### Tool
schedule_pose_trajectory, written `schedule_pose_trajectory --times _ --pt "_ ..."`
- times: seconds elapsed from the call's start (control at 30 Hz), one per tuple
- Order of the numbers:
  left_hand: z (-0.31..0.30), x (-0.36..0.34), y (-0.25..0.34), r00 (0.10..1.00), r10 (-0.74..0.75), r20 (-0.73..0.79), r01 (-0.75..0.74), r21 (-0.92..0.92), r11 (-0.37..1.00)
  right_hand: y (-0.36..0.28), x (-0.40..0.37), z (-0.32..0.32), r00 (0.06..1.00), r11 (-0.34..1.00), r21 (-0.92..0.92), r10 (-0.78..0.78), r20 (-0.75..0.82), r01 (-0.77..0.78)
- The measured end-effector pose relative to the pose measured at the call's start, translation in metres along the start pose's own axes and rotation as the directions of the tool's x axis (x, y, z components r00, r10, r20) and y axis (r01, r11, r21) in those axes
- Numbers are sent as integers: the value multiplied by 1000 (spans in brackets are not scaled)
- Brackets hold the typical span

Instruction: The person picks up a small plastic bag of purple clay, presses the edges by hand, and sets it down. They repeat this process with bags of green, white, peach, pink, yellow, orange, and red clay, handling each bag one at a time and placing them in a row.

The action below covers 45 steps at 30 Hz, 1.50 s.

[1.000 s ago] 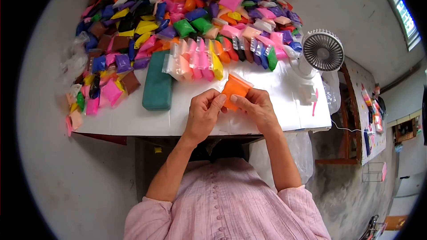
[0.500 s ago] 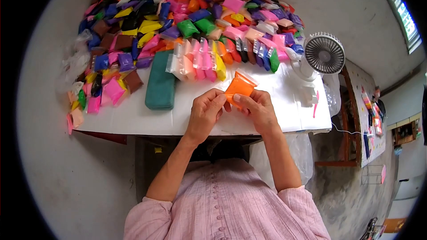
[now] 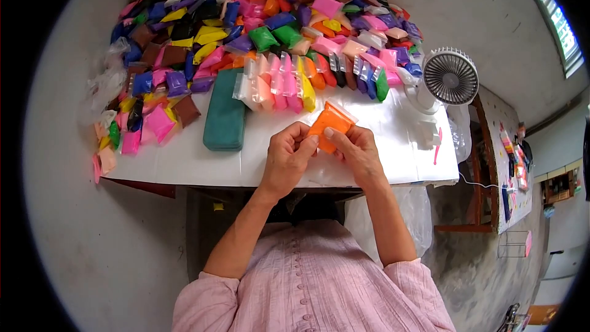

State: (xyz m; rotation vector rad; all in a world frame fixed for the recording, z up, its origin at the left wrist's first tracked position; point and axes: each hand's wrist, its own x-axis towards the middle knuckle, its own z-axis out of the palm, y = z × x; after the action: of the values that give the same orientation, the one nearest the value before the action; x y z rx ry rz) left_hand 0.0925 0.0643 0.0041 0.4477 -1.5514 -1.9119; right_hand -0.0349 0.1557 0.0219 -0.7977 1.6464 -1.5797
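An orange packet point(image 3: 327, 124) with a clear strip along its top edge is held above the white table point(image 3: 276, 169). My left hand point(image 3: 287, 157) pinches its lower left side between thumb and fingers. On the right side, my right hand point(image 3: 356, 152) grips it, with the thumb lying on its front. Just beyond my hands stands a row of packets point(image 3: 289, 83) in peach, pink, yellow, orange, red, black, brown, blue and green. A teal case point(image 3: 224, 114) lies at the left end of this row.
A large heap of coloured packets point(image 3: 264, 9) covers the back of the table and spills down its left side. The white fan point(image 3: 450, 79) stands at the right, near a small pink tool point(image 3: 437, 147). Clear plastic point(image 3: 101, 89) lies at the left edge.
My right thumb has moved up onto the front of the orange packet. My left thumb has shifted slightly right along its lower edge. The view has shifted slightly.
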Motion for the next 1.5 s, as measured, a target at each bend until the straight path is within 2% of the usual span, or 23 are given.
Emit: schedule_pose_trajectory --times 0.2,0.3,0.4,0.5,0.6,0.7,0.8,0.9,1.0,1.03,1.17,1.37,1.5 --pt "-2 1 -3 999 34 -16 -33 94 995 3 -2 3 999 999 25 -40 1 40" --pt "2 -2 4 999 24 -22 -22 63 998 -2 0 -1 1000 1000 -6 8 13 -8" --pt "7 -6 11 993 93 -72 -92 15 996 -16 0 2 1000 999 44 6 -27 -5" --pt "7 -11 5 979 194 -62 -166 308 937 -9 7 -8 999 999 2 50 13 -50" --pt "8 -10 12 905 423 44 -346 653 673 -11 11 -12 993 994 -1 106 54 -106" --pt "2 -5 8 875 474 95 -398 698 596 -8 15 -12 989 990 -38 140 44 -138" --pt "0 -2 5 877 469 102 -387 728 566 -10 14 -10 996 981 -176 86 19 -81" --pt "0 -2 5 893 443 77 -348 742 573 -7 10 -18 985 841 -525 -171 -26 132" --pt "-1 -1 6 908 415 46 -312 736 600 -9 -2 -19 901 686 -640 -433 24 347" --pt "0 -1 6 914 403 35 -299 730 615 -13 -7 -20 920 720 -594 -381 95 359" --pt "3 -1 5 907 421 17 -298 732 612 -5 -9 -20 820 475 -703 -500 279 529" --pt "0 -2 4 915 402 22 -290 728 621 2 -1 -21 796 416 -728 -529 294 545" --pt "-1 0 4 917 398 41 -298 734 611 3 2 -22 784 445 -690 -545 298 571"
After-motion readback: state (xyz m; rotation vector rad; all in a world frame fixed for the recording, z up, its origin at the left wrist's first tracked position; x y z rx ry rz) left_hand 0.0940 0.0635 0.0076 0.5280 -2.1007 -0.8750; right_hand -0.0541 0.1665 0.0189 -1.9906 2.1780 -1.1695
